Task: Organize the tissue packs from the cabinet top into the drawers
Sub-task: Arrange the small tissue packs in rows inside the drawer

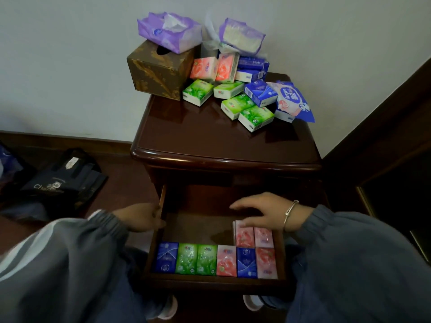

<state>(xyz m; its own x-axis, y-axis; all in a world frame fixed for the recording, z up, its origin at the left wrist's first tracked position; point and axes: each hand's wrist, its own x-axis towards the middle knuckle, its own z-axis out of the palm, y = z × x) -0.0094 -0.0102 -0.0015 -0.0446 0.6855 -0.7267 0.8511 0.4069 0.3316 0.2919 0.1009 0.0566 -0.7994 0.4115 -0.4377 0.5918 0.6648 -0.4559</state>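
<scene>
Gripping drawer side (162,201), left fingers (155,215), right fingers (242,207) straight over pink pack (244,237), glossy cabinet top (210,136), white wall (70,66)

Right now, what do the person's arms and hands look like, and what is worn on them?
Both arms wear grey-blue jacket sleeves with gathered elastic cuffs. The left sleeve carries pale stripes along it; the right sleeve shows none. The hands are bare, no gloves: left hand, right hand. A thin silver bangle circles the right wrist.
</scene>
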